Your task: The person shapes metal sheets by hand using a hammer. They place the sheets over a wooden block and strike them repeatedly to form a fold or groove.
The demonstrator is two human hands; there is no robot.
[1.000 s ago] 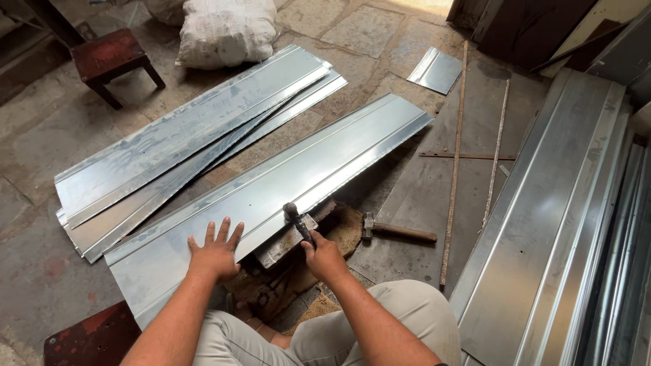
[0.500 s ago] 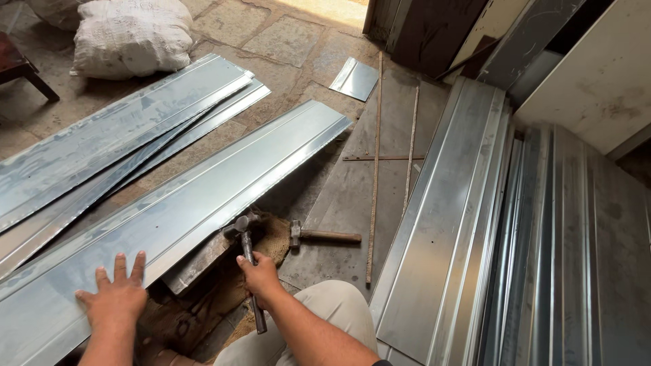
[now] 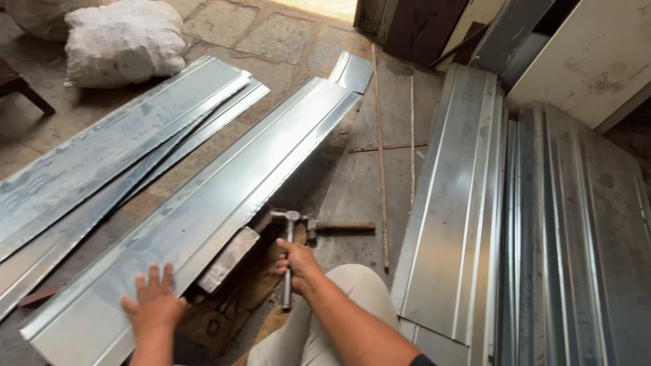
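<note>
A hammer (image 3: 288, 254) was gripped by the clenched right hand (image 3: 296, 263), its head (image 3: 287, 217) at twelve o'clock from the fist. The left hand (image 3: 154, 305) was laid flat, fingers spread, on the long metal sheet (image 3: 217, 196), at nine o'clock from the hammer.

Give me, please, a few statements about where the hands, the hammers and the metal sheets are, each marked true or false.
1. The right hand has its grip closed around the handle of a hammer. True.
2. The left hand holds a second hammer. False: it lies flat, fingers spread, on the long metal sheet.
3. A wooden-handled hammer lies on the floor beside the held one. True.
4. The white sack lies on the stacked sheets at the right. False: it sits on the stone floor at the upper left.
5. A thin rod lies on the floor between the long sheet and the stacked profiled sheets. True.
</note>
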